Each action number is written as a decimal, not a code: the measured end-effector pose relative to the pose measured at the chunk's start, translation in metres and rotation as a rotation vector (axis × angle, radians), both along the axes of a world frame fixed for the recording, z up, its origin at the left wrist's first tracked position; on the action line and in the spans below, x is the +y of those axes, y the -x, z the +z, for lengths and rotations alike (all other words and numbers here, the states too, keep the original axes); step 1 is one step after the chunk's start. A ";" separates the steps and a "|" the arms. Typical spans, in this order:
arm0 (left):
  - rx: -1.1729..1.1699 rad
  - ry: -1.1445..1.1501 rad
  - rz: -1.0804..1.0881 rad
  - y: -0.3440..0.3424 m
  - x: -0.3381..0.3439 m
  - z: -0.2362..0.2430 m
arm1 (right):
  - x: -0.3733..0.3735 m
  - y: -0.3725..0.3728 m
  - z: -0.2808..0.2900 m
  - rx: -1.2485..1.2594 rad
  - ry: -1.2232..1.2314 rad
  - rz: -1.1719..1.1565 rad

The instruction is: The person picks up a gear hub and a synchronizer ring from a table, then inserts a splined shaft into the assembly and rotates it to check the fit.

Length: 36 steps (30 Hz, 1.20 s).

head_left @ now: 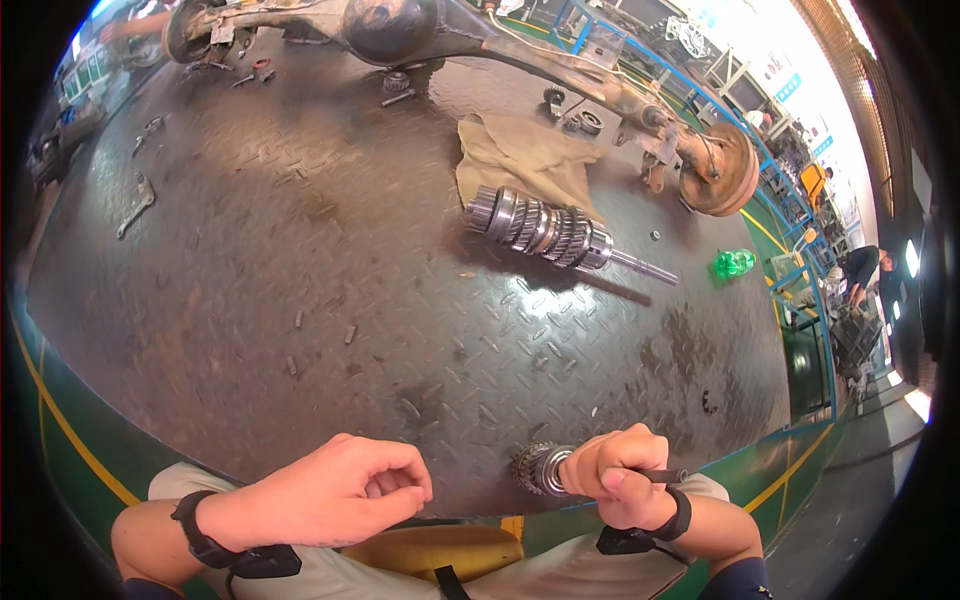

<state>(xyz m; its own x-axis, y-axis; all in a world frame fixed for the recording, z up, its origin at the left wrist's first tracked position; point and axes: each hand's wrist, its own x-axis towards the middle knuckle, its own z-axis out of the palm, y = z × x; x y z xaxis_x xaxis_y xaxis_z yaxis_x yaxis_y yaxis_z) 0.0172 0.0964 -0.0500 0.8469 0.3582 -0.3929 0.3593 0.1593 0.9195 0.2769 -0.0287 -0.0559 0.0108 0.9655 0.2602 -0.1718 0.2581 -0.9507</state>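
Note:
My left hand (355, 485) is loosely curled near the table's front edge, with nothing visible in its fingers. My right hand (620, 470) grips a dark round rod (668, 475), its knuckles beside a short gear with a bearing (538, 466) at the front edge; whether they touch is unclear. Beyond, a long shaft stacked with several gears (548, 231) lies on its side, next to a crumpled khaki cloth (515, 160).
A rusty axle housing (400, 30) spans the back of the steel table (250, 280). A green bottle (733, 263) lies right. Small metal parts (135, 205) are scattered. Another person (865, 275) bends over machinery at far right; someone's arm (135, 25) shows at upper left.

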 end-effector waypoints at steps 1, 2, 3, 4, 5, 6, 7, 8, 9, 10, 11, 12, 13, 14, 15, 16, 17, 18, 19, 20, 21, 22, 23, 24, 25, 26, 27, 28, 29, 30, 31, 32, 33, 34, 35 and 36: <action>-0.004 0.004 0.006 0.000 0.001 0.003 | 0.002 0.001 0.002 -0.004 0.004 0.006; 0.051 0.023 -0.023 0.000 0.003 0.008 | 0.004 0.002 0.005 0.018 0.036 0.007; 0.106 0.044 -0.054 0.000 0.004 0.010 | 0.005 0.003 0.006 0.040 0.068 0.007; 0.104 0.048 -0.052 0.000 0.003 0.009 | 0.006 0.003 0.007 0.038 0.072 0.008; 0.085 0.042 -0.051 0.001 0.004 0.008 | 0.007 0.004 0.007 0.027 0.077 -0.007; 0.067 0.037 -0.051 0.001 0.004 0.007 | 0.008 0.004 0.007 0.017 0.082 -0.023; 0.064 0.041 -0.049 0.001 0.005 0.007 | 0.008 0.004 0.007 0.014 0.086 -0.021; 0.062 0.030 -0.055 0.000 0.006 0.007 | 0.008 0.004 0.007 0.011 0.098 -0.027; 0.060 0.019 -0.061 0.000 0.006 0.007 | 0.008 0.004 0.007 0.008 0.109 -0.034; 0.058 0.021 -0.058 0.000 0.005 0.005 | 0.009 0.004 0.007 0.006 0.112 -0.031; 0.006 -0.019 -0.026 0.000 0.003 0.001 | 0.010 0.004 0.007 0.001 0.118 -0.032; -0.047 -0.059 0.007 0.000 0.002 -0.001 | 0.011 0.004 0.008 -0.004 0.124 -0.033; -0.048 -0.055 0.009 0.000 0.002 -0.001 | 0.012 0.005 0.008 -0.006 0.128 -0.030; -0.031 -0.040 0.010 0.000 0.002 0.000 | 0.012 0.005 0.008 -0.003 0.124 -0.030; -0.014 -0.025 0.011 0.000 0.002 0.001 | 0.012 0.006 0.008 0.000 0.121 -0.029; -0.015 -0.020 0.014 0.000 0.002 0.001 | 0.012 0.006 0.008 -0.001 0.126 -0.027; -0.011 -0.024 0.013 -0.001 0.002 0.001 | 0.012 0.006 0.009 -0.001 0.133 -0.027; -0.007 -0.028 0.012 -0.001 0.002 0.001 | 0.011 0.006 0.009 -0.001 0.140 -0.027; -0.009 -0.023 0.014 -0.001 0.004 0.003 | 0.012 0.007 0.009 -0.003 0.144 -0.025; 0.024 -0.016 -0.020 -0.001 0.006 0.005 | 0.013 0.007 0.008 -0.015 0.151 -0.037; 0.058 -0.008 -0.055 -0.001 0.005 0.005 | 0.014 0.007 0.007 -0.026 0.158 -0.050; 0.062 -0.004 -0.050 0.000 0.003 0.004 | 0.016 0.008 0.006 -0.023 0.162 -0.045; 0.022 -0.035 -0.017 -0.001 0.002 0.002 | 0.018 0.008 0.006 -0.010 0.178 -0.048; -0.017 -0.066 0.016 -0.001 0.000 0.000 | 0.019 0.009 0.005 0.004 0.195 -0.051; -0.016 -0.059 0.016 0.000 -0.002 0.000 | 0.020 0.009 0.004 0.019 0.213 -0.052; -0.017 -0.055 0.025 -0.001 0.000 -0.001 | 0.021 0.009 0.003 0.019 0.223 -0.055; -0.016 -0.050 0.034 -0.002 0.001 -0.002 | 0.023 0.009 0.002 0.012 0.218 -0.064; -0.015 -0.038 0.030 -0.004 0.004 -0.003 | 0.025 0.009 0.000 0.006 0.216 -0.074; 0.032 -0.015 0.003 -0.004 0.004 0.001 | 0.022 0.010 0.000 0.004 0.197 -0.095; 0.079 0.008 -0.025 -0.004 0.003 0.003 | 0.020 0.009 0.002 0.007 0.219 -0.101; 0.079 0.008 -0.006 -0.005 0.002 0.003 | 0.020 0.008 0.003 0.006 0.152 -0.088; 0.089 0.014 0.001 -0.006 0.000 0.008 | 0.015 0.008 0.003 0.011 0.093 -0.072; 0.082 0.022 0.008 -0.007 0.001 0.005 | 0.013 0.005 0.002 0.001 0.085 -0.038; 0.073 0.031 0.016 -0.008 0.002 0.003 | 0.010 0.005 -0.001 -0.002 0.119 -0.040; 0.093 -0.008 -0.010 -0.008 0.004 0.006 | 0.006 0.003 -0.003 0.013 0.081 -0.041; 0.084 0.011 -0.008 -0.008 0.004 0.006 | 0.003 0.001 -0.004 0.026 0.042 -0.041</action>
